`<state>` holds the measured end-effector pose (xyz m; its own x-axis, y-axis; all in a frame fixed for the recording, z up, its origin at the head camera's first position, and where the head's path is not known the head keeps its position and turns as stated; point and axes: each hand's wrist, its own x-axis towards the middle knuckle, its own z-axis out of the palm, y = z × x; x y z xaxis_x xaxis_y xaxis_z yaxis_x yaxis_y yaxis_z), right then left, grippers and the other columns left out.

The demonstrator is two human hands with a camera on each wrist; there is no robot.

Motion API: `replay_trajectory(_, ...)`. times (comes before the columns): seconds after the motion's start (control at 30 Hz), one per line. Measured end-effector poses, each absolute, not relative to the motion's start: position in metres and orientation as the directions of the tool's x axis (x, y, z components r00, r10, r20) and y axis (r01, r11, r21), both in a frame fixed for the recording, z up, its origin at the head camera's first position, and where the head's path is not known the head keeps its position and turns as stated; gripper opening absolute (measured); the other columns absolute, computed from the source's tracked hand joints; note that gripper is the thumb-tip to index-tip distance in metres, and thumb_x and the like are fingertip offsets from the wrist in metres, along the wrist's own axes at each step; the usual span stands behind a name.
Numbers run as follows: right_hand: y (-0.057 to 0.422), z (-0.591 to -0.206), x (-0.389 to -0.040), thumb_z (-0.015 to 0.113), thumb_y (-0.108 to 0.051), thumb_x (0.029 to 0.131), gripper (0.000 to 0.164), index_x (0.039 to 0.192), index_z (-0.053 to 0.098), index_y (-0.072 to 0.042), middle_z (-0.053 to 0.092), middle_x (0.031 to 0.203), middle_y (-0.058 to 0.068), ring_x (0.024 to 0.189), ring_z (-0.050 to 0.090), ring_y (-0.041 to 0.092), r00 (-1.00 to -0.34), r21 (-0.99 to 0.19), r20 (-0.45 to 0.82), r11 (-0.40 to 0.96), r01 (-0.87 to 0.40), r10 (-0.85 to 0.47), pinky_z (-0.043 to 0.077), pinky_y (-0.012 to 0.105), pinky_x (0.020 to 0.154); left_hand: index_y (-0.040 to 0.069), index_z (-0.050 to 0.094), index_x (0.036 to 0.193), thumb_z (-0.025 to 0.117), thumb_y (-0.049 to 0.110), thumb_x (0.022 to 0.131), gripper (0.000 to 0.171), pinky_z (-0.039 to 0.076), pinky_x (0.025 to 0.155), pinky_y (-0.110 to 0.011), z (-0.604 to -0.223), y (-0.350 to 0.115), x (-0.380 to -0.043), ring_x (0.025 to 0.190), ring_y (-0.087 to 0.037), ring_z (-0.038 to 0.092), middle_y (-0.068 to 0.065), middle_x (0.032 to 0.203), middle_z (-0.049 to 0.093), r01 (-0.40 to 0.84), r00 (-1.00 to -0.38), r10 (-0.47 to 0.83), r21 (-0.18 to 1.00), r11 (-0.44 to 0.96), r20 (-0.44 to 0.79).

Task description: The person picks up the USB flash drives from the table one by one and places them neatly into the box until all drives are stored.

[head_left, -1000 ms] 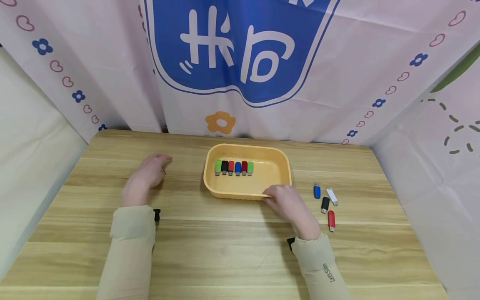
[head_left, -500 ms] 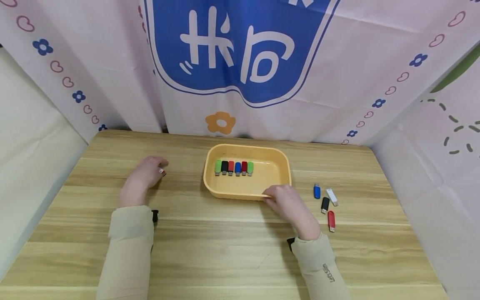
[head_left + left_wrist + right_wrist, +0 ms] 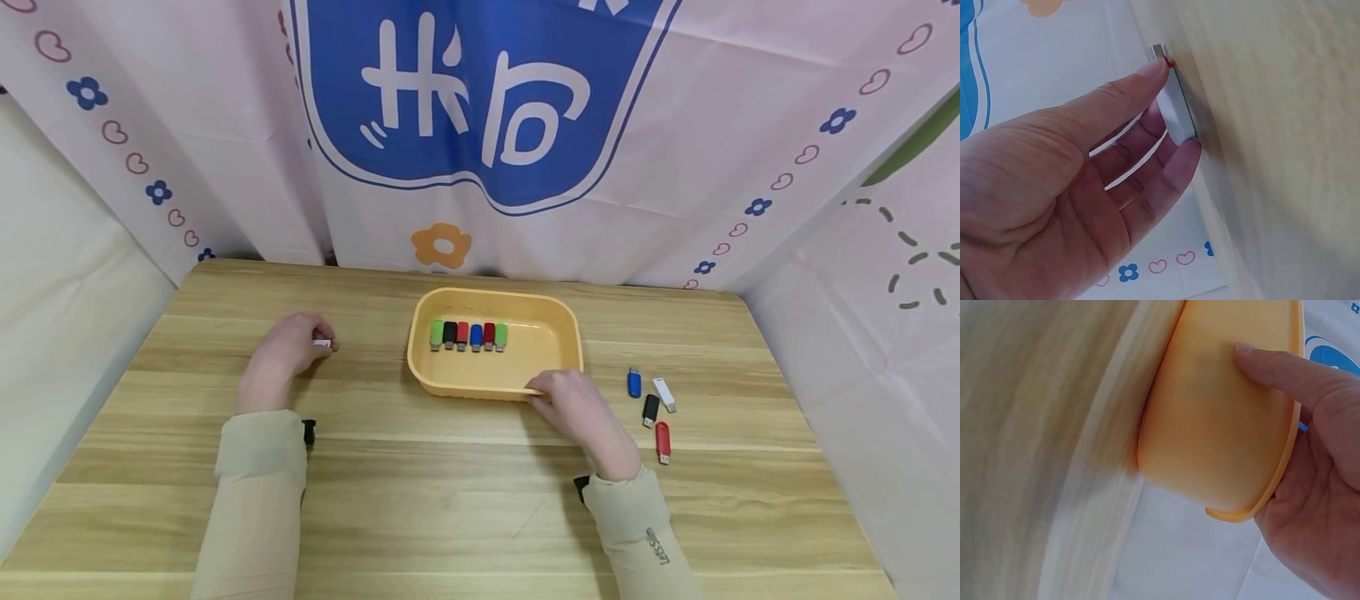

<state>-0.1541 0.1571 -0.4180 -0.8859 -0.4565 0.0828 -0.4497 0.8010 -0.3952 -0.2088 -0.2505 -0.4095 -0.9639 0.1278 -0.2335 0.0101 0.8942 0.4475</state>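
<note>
A white USB stick [image 3: 321, 342] is pinched between the thumb and fingers of my left hand [image 3: 288, 346], low over the left part of the table. In the left wrist view, the thumb presses near the metal plug of this stick [image 3: 1175, 112] and a fingertip touches its other end. My right hand [image 3: 577, 408] grips the near right rim of a yellow plastic tray [image 3: 465, 390], thumb on the outer wall; the other fingers are partly hidden behind the rim. Inside the tray, green, black, red and blue USB sticks lie side by side in a row, plugs toward me.
On the table right of the tray lie a blue USB stick [image 3: 634, 382], a white one [image 3: 664, 394], a black one [image 3: 650, 410] and a red one [image 3: 663, 442]. A printed cloth [image 3: 600, 242] hangs behind the wooden table [image 3: 450, 517].
My left hand has drawn slightly back to the left, its fingers closing round the white USB stick, which now shows between them. My right hand and the tray stay put.
</note>
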Motion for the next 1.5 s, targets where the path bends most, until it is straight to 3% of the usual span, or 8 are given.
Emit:
replay_trajectory(0.13,0.157,-0.418,-0.154,0.075,-0.012,0.088,0.005,0.091,0.079,-0.010,0.078,0.090,0.004,0.077,0.071,0.013,-0.883,-0.395,0.091,0.797,-0.457,-0.461,0.059,0.033,0.073,0.000,0.066,0.104,0.066,0.013,0.096,0.015,0.047,0.086,-0.048,-0.409,-0.250,-0.208,0.094,-0.031,0.056,-0.019,0.103,0.065,0.014,-0.965,0.130,0.451,0.892,-0.226)
replay_trajectory(0.33,0.157,-0.418,-0.154,0.075,-0.013,0.089,0.005,0.091,0.079,-0.011,0.078,0.089,0.003,0.075,0.069,0.011,-0.882,-0.393,0.088,0.798,-0.458,-0.462,0.059,0.032,0.072,0.002,0.066,0.101,0.066,0.014,0.096,0.013,0.045,0.079,-0.041,-0.409,-0.249,-0.208,0.089,-0.028,0.054,-0.014,0.094,0.063,0.002,-0.963,0.123,0.444,0.896,-0.242)
replay_trajectory(0.9,0.158,-0.418,-0.154,0.075,-0.013,0.089,0.005,0.091,0.079,-0.011,0.078,0.091,0.003,0.078,0.070,0.012,-0.884,-0.390,0.085,0.801,-0.454,-0.459,0.059,0.034,0.074,0.003,0.066,0.114,0.061,0.017,0.099,0.021,0.047,0.086,-0.049,-0.398,-0.239,-0.206,0.098,-0.033,0.058,-0.019,0.109,0.066,0.014,-0.974,0.123,0.490,0.871,-0.190)
replay_trajectory(1.5,0.159,-0.418,-0.154,0.072,-0.013,0.088,0.010,0.094,0.079,-0.010,0.078,0.093,0.004,0.072,0.063,0.007,-0.882,-0.400,0.071,0.796,-0.454,-0.467,0.057,0.030,0.072,0.006,0.072,0.114,0.062,0.016,0.099,0.021,0.052,0.091,-0.053,-0.388,-0.210,-0.209,0.104,-0.036,0.066,-0.019,0.114,0.070,0.211,-0.974,0.133,0.542,0.814,0.181)
